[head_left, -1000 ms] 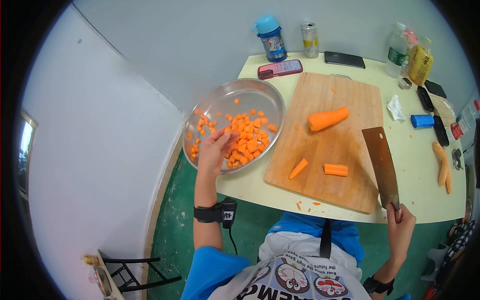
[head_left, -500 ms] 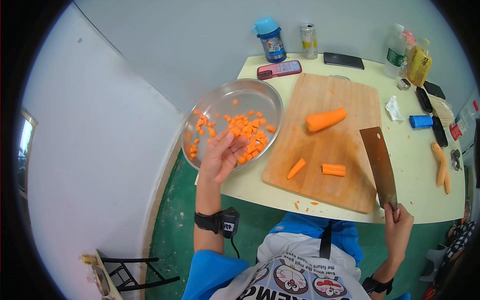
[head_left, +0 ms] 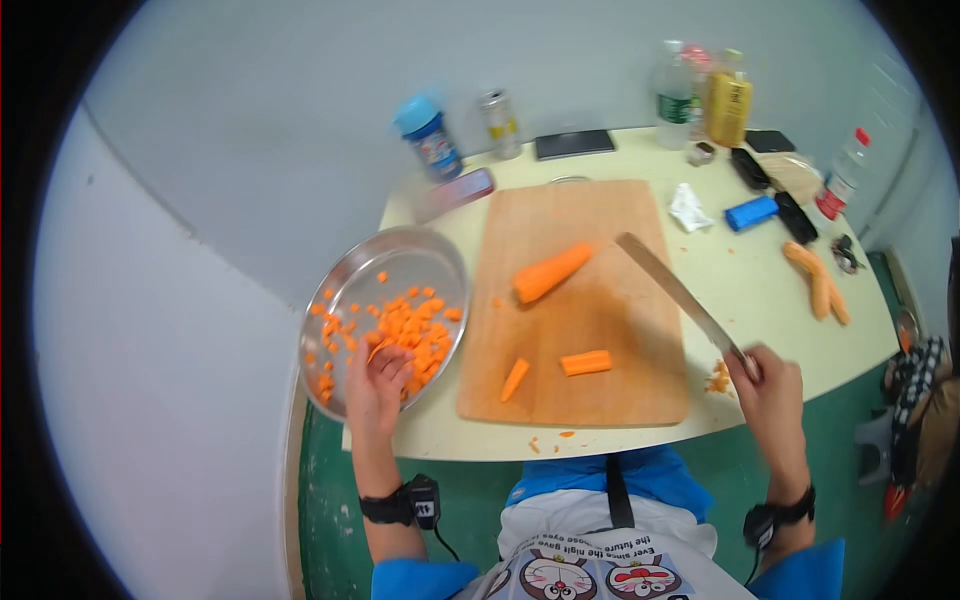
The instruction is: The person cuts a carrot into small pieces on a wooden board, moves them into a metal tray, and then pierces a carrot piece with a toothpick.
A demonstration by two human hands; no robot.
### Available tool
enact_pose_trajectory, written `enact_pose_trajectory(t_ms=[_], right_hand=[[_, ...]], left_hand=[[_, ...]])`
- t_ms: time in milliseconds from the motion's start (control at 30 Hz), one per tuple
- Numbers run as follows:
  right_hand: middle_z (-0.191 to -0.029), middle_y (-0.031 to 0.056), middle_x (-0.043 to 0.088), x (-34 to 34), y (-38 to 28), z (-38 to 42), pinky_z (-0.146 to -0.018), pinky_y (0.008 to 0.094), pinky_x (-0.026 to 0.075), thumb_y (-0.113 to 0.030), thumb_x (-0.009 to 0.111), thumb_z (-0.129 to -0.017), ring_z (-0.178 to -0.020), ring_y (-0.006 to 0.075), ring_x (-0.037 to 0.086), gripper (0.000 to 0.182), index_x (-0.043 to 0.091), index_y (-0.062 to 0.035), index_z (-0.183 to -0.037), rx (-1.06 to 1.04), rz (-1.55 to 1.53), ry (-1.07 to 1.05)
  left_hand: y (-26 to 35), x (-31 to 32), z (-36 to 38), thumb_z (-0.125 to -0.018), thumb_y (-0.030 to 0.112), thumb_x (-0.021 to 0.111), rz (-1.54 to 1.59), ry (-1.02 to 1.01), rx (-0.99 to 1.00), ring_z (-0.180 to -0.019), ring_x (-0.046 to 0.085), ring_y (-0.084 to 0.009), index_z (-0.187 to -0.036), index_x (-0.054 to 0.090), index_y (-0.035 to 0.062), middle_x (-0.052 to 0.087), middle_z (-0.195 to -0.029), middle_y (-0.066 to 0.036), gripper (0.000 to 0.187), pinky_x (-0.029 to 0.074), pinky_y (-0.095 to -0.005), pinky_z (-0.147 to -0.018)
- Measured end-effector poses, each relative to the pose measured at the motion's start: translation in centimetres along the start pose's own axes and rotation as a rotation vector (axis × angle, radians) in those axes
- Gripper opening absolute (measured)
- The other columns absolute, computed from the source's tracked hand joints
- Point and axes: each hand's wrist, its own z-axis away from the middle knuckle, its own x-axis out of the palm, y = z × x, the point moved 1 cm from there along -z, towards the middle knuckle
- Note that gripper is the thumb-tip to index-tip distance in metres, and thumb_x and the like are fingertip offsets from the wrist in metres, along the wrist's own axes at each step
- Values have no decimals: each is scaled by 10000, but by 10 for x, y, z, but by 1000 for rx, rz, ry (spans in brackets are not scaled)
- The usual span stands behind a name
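Note:
My left hand (head_left: 377,385) hovers at the near edge of the round steel tray (head_left: 425,240), its fingers loosely curled and apart with nothing visible in them. Many orange carrot cubes (head_left: 415,330) lie in the tray. My right hand (head_left: 768,390) grips the handle of a cleaver (head_left: 680,292), whose blade points up and left over the right side of the wooden cutting board (head_left: 620,210). On the board rest a thick carrot piece (head_left: 552,273), a thin carrot wedge (head_left: 515,380) and a short carrot stick (head_left: 586,363).
Behind the board stand a blue bottle (head_left: 430,138), a can (head_left: 500,125) and a phone (head_left: 575,145). Drink bottles (head_left: 675,100) are farther right. A crumpled tissue (head_left: 689,208), a blue roll (head_left: 751,213) and peeled carrots (head_left: 818,278) lie on the right of the table.
The view has swung right, shifting the table left in it. The cleaver has turned, with its blade now leaning left over the board. My left hand is still by the tray.

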Motion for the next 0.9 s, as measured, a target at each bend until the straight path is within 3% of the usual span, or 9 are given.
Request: enact_pose_trajectory(t_ms=[67, 233, 300, 433, 500, 533, 567, 800, 900], right_hand=[[-569, 146, 566, 3, -1, -28, -501, 402, 436, -227, 622, -800, -548, 325, 571, 196, 569, -44, -756, -119, 164, 17], [-761, 156, 627, 58, 5, -112, -603, 409, 503, -211, 519, -830, -694, 308, 630, 188, 562, -35, -882, -295, 398, -102], [-817, 164, 637, 65, -8, -127, -618, 414, 510, -216, 522, -827, -748, 319, 636, 206, 557, -24, -893, -277, 369, -164], [-777, 151, 640, 101, -13, -156, -622, 380, 496, -258, 545, -837, -764, 296, 637, 244, 565, -16, -837, -411, 341, -156], [-774, 151, 640, 112, -13, -161, -625, 382, 494, -255, 548, -837, -757, 298, 636, 241, 566, -14, -837, -398, 311, -151], [-772, 150, 640, 116, -13, -164, -629, 384, 491, -251, 552, -836, -750, 300, 634, 239, 566, -12, -836, -401, 273, -163], [-766, 153, 620, 119, -11, -167, -605, 377, 486, -359, 523, -852, -723, 303, 624, 343, 517, -16, -848, -426, 284, -192], [-712, 159, 608, 124, -16, -153, -590, 403, 482, -467, 517, -829, -721, 311, 621, 501, 517, 34, -848, -470, 333, -323], [-729, 158, 611, 107, -29, -161, -589, 415, 484, -486, 475, -847, -715, 314, 616, 508, 554, 16, -870, -516, 532, -459]], left_hand=[[-7, 1, -2, -911, 280, 491, 41, -16, -16, -806, 612, -233, -1028, 535, 54, 629, -823, -102, 258, 485, -315, -678], [-24, 4, 9, -870, 263, 538, 153, 57, -29, -817, 590, -224, -1026, 555, 56, 615, -923, -105, 259, 466, -341, -722], [-29, 15, 20, -849, 220, 559, 242, 79, -86, -771, 580, -210, -1038, 546, 44, 596, -939, -104, 259, 469, -337, -703], [-28, -2, 32, -844, 198, 565, 187, -25, -137, -782, 577, -169, -999, 567, 94, 601, -933, -69, 187, 477, -285, -687], [-26, -5, 42, -841, 243, 541, 147, -179, -176, -890, 562, -247, -957, 614, 78, 618, -921, -83, 215, 448, -375, -764], [-24, -2, 46, -841, 243, 541, 147, -190, -182, -890, 562, -247, -957, 614, 78, 618, -921, -83, 215, 448, -375, -764], [-22, 1, 51, -847, 238, 535, 171, -172, -202, -884, 570, -241, -951, 612, 65, 627, -918, -89, 216, 455, -367, -762], [-33, 1, 54, -866, 247, 527, 235, -140, -197, -826, 591, -226, -926, 609, 57, 638, -870, -90, 216, 481, -365, -707], [-40, 3, 55, -870, 259, 525, 258, -105, -149, -799, 587, -223, -907, 602, 51, 629, -835, -84, 225, 482, -358, -693]])
